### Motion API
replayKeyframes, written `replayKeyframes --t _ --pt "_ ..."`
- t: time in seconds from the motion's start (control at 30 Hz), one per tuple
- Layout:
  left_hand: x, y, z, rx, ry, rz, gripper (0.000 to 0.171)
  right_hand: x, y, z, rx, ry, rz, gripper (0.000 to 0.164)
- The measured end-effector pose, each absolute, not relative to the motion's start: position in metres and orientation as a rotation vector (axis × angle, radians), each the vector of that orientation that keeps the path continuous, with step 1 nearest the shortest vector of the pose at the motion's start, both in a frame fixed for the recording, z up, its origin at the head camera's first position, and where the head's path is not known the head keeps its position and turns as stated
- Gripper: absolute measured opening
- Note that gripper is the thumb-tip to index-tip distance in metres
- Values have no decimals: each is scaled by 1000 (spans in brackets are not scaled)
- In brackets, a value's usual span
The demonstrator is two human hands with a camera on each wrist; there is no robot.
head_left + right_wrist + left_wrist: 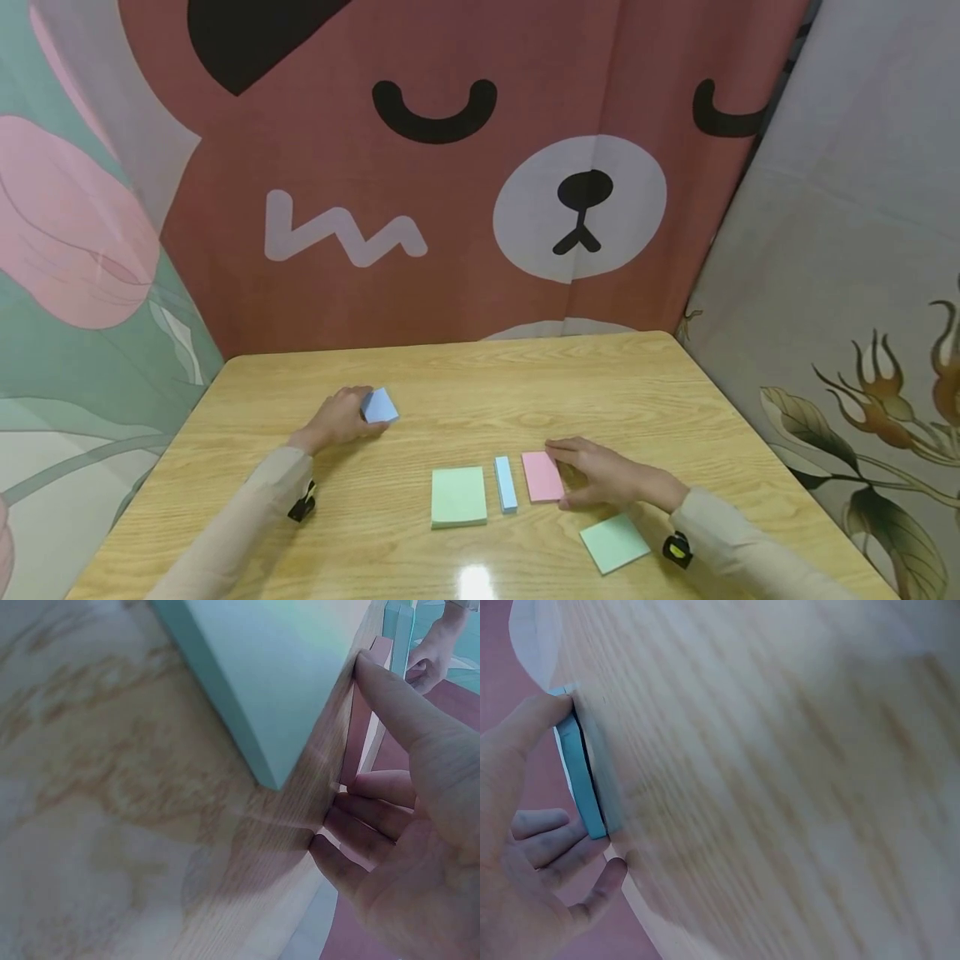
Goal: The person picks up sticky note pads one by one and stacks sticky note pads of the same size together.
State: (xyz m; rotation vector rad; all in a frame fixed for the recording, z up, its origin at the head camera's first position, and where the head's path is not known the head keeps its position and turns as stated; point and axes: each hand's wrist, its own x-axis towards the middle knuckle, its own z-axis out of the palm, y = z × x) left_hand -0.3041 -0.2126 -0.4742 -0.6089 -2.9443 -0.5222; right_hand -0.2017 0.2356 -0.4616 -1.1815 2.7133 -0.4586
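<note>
My left hand point(345, 417) is at the left of the table, gripping a blue sticky note pad point(382, 406) by its edges between thumb and fingers. In the left wrist view the thumb lies at one end of this pad point(583, 776) and the fingertips at the other, close to the wood. Toward the right, my right hand point(600, 475) spans a pink sticky note pad point(542, 477), with the thumb at its near corner and a finger at its far corner. The right wrist view shows the pink pad point(361, 731) edge-on between thumb and fingers, flat against the table.
Left of the pink pad lie a narrow light-blue pad point(506, 484) and a larger pale-green square pad point(459, 497). Another green pad point(615, 543) lies askew below the right hand. The wooden table point(525, 383) ends at a bear-patterned curtain point(450, 300).
</note>
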Motion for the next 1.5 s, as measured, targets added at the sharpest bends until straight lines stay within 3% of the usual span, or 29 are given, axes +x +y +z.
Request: replayKeyframes --t 0.33,1.5 --pt "-303 -210 -475 -550 -2980 -432 87 -202 235 -465 -1195 2708 -461 77" --pt "-296 -193 -467 -632 -2928 -421 82 -201 238 -462 -1192 2708 -455 78"
